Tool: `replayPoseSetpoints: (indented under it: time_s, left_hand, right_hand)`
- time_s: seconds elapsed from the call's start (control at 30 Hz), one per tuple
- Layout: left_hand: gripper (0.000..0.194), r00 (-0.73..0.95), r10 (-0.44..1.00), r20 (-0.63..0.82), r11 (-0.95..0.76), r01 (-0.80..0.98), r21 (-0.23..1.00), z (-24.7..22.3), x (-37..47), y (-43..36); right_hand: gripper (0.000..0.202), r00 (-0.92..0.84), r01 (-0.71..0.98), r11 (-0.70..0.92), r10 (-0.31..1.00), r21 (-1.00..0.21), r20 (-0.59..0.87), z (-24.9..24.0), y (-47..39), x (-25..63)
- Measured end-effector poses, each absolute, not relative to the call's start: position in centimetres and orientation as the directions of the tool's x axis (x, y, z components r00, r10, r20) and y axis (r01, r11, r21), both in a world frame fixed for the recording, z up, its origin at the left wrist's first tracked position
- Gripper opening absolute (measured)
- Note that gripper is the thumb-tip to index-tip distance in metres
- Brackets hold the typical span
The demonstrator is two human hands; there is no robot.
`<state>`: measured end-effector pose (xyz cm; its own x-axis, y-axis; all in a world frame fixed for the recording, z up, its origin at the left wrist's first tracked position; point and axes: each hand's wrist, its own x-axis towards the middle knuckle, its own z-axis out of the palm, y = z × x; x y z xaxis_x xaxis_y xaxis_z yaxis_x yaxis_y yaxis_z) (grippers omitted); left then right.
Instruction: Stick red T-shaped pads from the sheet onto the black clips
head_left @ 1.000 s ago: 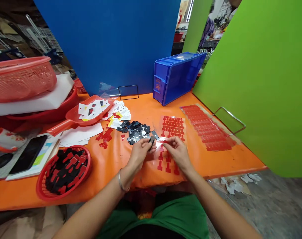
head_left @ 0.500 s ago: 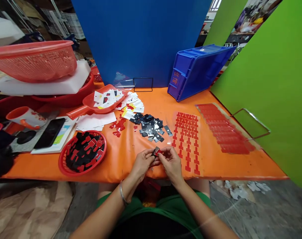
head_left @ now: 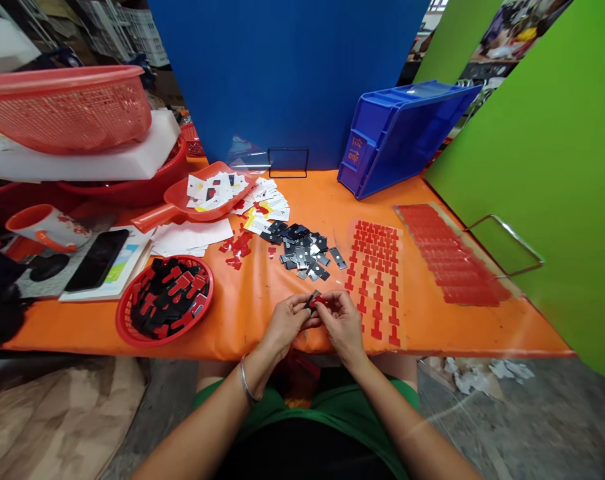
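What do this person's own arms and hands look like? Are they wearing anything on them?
The left hand and right hand are human and wear no gloves. A slim, shiny, silver-coloured bangle rings the left wrist; none shows on the right. No sleeves cover the visible forearms.

I get a bright, fairly even view of the glossy orange table covering (head_left: 247, 297), lit seemingly from above, with pale sheen on its surface and soft shadow beneath the bare left hand (head_left: 285, 325) and bare right hand (head_left: 343, 327). White glints break up the heap of shiny black rectangular plates (head_left: 302, 250); glare whitens the upper face of the tilted blue plastic crate (head_left: 397, 137), its hollow darker. My lens stretches the forearms and outer edges. The cluttered grey wire racks (head_left: 142, 33) look dim and soft, and a faint streak crosses the grey concrete floor (head_left: 512, 427).
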<state>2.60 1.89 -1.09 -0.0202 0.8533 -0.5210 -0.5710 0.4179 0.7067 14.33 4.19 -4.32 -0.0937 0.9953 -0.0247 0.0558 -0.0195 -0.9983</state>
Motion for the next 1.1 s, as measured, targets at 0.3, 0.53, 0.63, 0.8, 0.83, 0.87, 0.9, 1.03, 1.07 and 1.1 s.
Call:
replayPoseSetpoints:
  time_s: [0.3, 0.53, 0.63, 0.8, 0.83, 0.87, 0.9, 1.03, 1.07, 1.1]
  left_hand:
    - [0.022, -0.021, 0.864, -0.503, 0.403, -0.571, 0.715, -1.44, 2.58, 1.82]
    - [0.022, -0.023, 0.865, -0.502, 0.401, -0.569, 0.718, -1.43, 2.59, 1.86]
    - [0.023, -0.021, 0.869, -0.495, 0.399, -0.563, 0.724, -1.43, 2.58, 1.85]
    - [0.024, -0.018, 0.872, -0.489, 0.394, -0.566, 0.724, -1.53, 2.60, 1.79]
    - [0.024, -0.018, 0.873, -0.488, 0.394, -0.564, 0.725, -1.54, 2.60, 1.78]
    - [0.023, -0.019, 0.873, -0.487, 0.394, -0.562, 0.727, -1.55, 2.59, 1.77]
    - [0.023, -0.019, 0.874, -0.486, 0.394, -0.559, 0.730, -1.53, 2.58, 1.77]
    - [0.020, -0.026, 0.876, -0.482, 0.385, -0.564, 0.730, -1.39, 2.69, 1.77]
    - [0.019, -0.036, 0.874, -0.485, 0.382, -0.566, 0.731, -1.36, 2.79, 1.78]
    - [0.018, -0.051, 0.871, -0.488, 0.378, -0.566, 0.733, -1.34, 2.91, 1.79]
  right_hand:
    - [0.018, -0.094, 0.088, -0.006, 0.996, -0.996, -0.014, -4.12, 4.17, 14.22]
    - [0.017, -0.086, 0.105, -0.002, 0.996, -0.994, -0.011, -3.87, 4.10, 14.12]
    - [0.017, -0.082, 0.109, 0.015, 0.997, -0.994, 0.006, -3.92, 4.10, 14.10]
    - [0.016, -0.074, 0.113, 0.035, 0.997, -0.993, 0.026, -4.11, 4.08, 14.07]
    - [0.016, -0.074, 0.116, 0.036, 0.997, -0.993, 0.028, -4.14, 4.06, 14.07]
    - [0.016, -0.073, 0.118, 0.038, 0.997, -0.992, 0.029, -4.17, 4.05, 14.07]
    - [0.016, -0.073, 0.120, 0.038, 0.997, -0.992, 0.030, -4.19, 4.04, 14.06]
    - [0.016, -0.064, 0.127, 0.047, 0.997, -0.991, 0.039, -4.27, 4.05, 14.03]
    - [0.016, -0.062, 0.130, 0.053, 0.997, -0.990, 0.045, -4.29, 4.04, 14.01]
    - [0.015, -0.061, 0.134, 0.057, 0.997, -0.989, 0.050, -4.31, 4.02, 14.00]
